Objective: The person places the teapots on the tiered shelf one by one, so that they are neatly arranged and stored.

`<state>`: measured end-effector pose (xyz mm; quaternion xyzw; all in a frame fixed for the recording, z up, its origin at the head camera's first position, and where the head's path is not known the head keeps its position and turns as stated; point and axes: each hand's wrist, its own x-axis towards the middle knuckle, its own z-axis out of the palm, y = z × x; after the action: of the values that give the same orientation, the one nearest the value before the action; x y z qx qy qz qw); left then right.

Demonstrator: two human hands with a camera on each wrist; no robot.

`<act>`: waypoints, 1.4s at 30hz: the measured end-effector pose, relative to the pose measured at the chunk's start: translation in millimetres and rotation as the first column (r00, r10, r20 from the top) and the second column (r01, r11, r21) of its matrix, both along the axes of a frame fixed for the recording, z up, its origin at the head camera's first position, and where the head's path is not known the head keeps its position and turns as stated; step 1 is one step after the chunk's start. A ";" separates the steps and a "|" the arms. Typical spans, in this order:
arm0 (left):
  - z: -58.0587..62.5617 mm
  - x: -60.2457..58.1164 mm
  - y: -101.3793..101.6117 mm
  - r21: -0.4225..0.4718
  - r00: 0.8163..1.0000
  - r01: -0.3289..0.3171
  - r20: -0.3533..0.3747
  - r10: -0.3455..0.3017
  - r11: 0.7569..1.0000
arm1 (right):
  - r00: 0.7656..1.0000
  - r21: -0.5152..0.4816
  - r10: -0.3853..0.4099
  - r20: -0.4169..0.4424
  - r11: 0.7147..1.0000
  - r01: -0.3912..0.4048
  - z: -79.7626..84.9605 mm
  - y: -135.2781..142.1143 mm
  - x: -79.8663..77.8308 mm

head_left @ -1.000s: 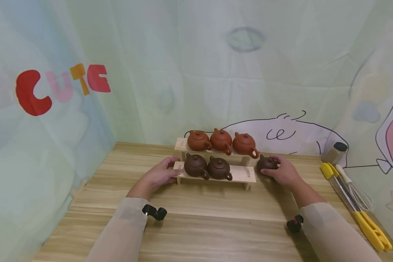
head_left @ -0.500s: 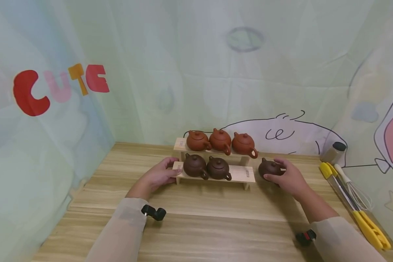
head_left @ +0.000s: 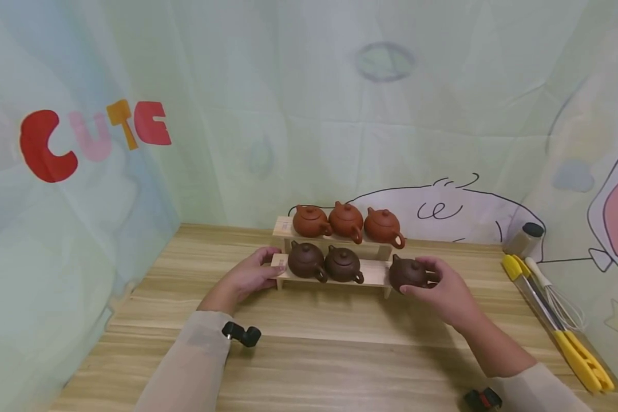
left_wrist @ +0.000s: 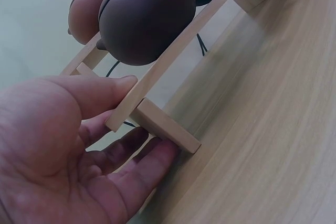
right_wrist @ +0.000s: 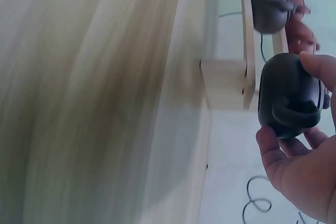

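My right hand (head_left: pixel 443 292) holds a dark brown teapot (head_left: pixel 408 273) by its sides, thumb and fingers around the body. The teapot overlaps the right end of the lower wooden shelf (head_left: pixel 376 272), and its handle points toward my palm in the right wrist view. At the shelf's left end, my left hand (head_left: pixel 249 276) grips the board, thumb on top and fingers below against the leg (left_wrist: pixel 167 125). On that lower shelf sit two more dark teapots, a left one (head_left: pixel 306 261) and a middle one (head_left: pixel 343 265).
Three reddish-brown teapots (head_left: pixel 346 221) stand on the upper shelf (head_left: pixel 283 226) behind. Along the right side of the table (head_left: pixel 309 366) lie yellow-handled tongs (head_left: pixel 556 320) and a whisk (head_left: pixel 558 300), near a black-capped jar (head_left: pixel 525 239). A printed cloth hangs behind.
My right hand has carried the dark teapot from beside the stand, first slightly right, then left to the lower shelf's right end. My left hand has stayed on the shelf.
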<state>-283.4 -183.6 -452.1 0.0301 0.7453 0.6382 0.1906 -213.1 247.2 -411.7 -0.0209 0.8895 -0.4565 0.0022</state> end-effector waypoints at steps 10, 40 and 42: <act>-0.6 1.2 -0.1 0.003 1.000 0.000 0.001 0.000 1.000 | 0.999 -0.090 0.032 -0.032 0.995 -0.034 -8.1 -32.9 -12.8; 2.2 1.2 -4.5 -0.059 0.996 -0.060 -0.064 0.056 0.996 | 1.000 -0.002 -0.024 -0.011 1.000 0.024 5.3 -23.3 -10.7; 5.9 0.2 -10.2 -0.106 0.992 -0.096 -0.091 0.087 0.990 | 0.999 0.016 -0.047 -0.015 0.999 0.047 7.3 -12.8 -13.2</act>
<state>-283.2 -193.8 -446.2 0.0127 0.7875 0.6023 0.1304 -226.3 234.4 -404.4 -0.0033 0.8933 -0.4491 -0.0146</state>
